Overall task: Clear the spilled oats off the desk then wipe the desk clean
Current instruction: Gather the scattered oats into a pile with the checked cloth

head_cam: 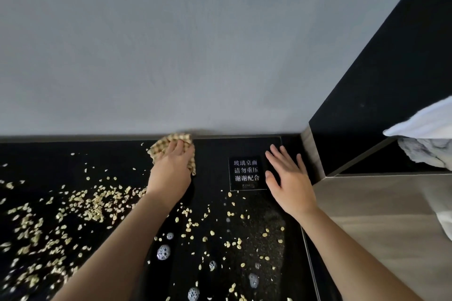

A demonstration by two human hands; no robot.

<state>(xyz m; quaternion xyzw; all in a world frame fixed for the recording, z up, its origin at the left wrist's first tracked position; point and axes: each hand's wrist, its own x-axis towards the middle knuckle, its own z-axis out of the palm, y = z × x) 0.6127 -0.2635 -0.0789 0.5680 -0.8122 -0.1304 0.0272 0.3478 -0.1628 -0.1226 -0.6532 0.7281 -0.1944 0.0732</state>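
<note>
The left hand point(171, 168) covers most of the cloth point(160, 148). The oats point(31, 232) at the left edge are blurred and cut off. The white towel point(425, 124) runs out of the right edge. Small print under the sign point(247, 173) is unreadable.

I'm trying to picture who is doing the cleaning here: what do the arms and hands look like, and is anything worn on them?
Two bare human hands, the left hand and the right hand, with forearms uncovered right down to the bottom edge of the picture. No sleeves, gloves, rings, watch or bracelets show. The nails look short and unpainted, as far as can be told.
</note>
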